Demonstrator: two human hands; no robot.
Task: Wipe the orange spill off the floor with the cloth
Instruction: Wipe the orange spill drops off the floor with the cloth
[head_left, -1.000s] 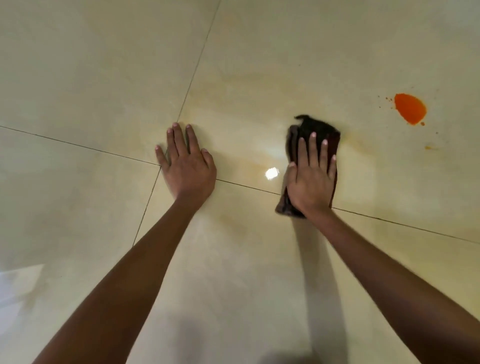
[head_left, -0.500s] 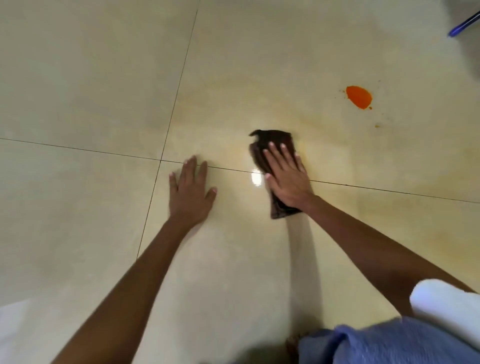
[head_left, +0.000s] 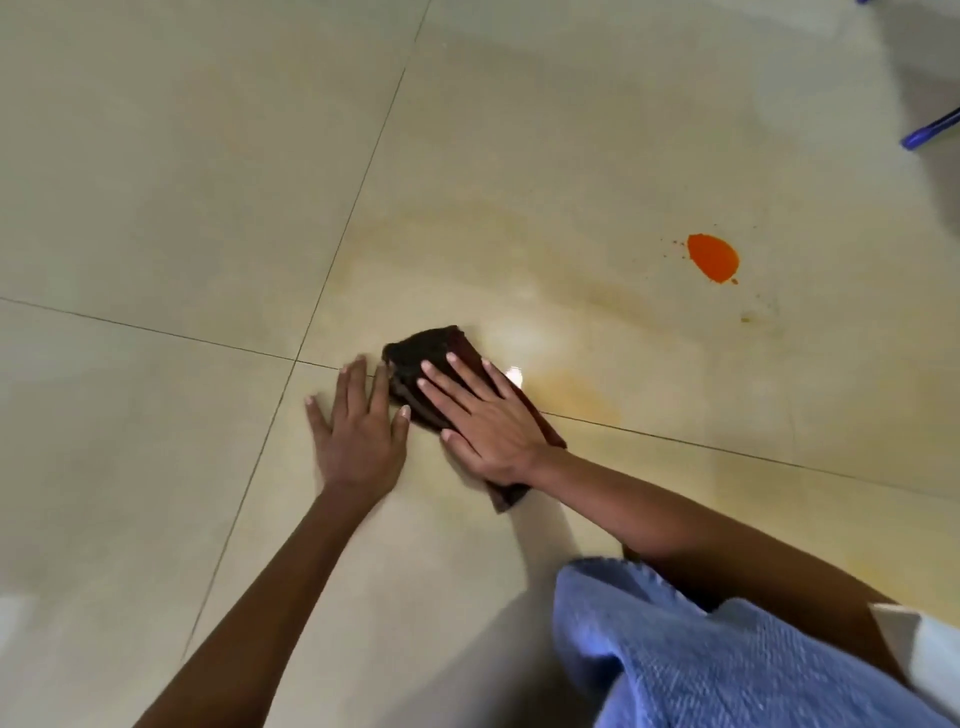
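Two grips are laid flat on the floor (head_left: 156, 156). The right grip (head_left: 488, 415) is spread wide, fingers straight, and is pressed down on the cloth (head_left: 426, 345) (dark, folded). The cloth is pinned under the palm, with its ends showing beyond the fingertips and behind the wrist. The left grip (head_left: 358, 441) is likewise flat and wide, with nothing held. It is planted just left of the right grip, its thumb just beside the cloth's edge. The spill (head_left: 712, 257) is found well apart from the right grip, ahead and far to its right, ringed by small specks and untouched by the cloth. A faint smear (head_left: 576, 395) is seen just right of the right grip, across the tile joint.

The job is judged unfinished, the thick blob not yet being reached. Since the cloth is only pressed, not clasped, it could be bunched up or left behind if slid fast over the glossy tile. If the blob is met with one long sweep, it could be spread into a wider film (as the pale smear hints) rather than lifted. The specks could be missed. Weight appears to be borne by the left grip, so a slip could be caused by a long reach rightward.
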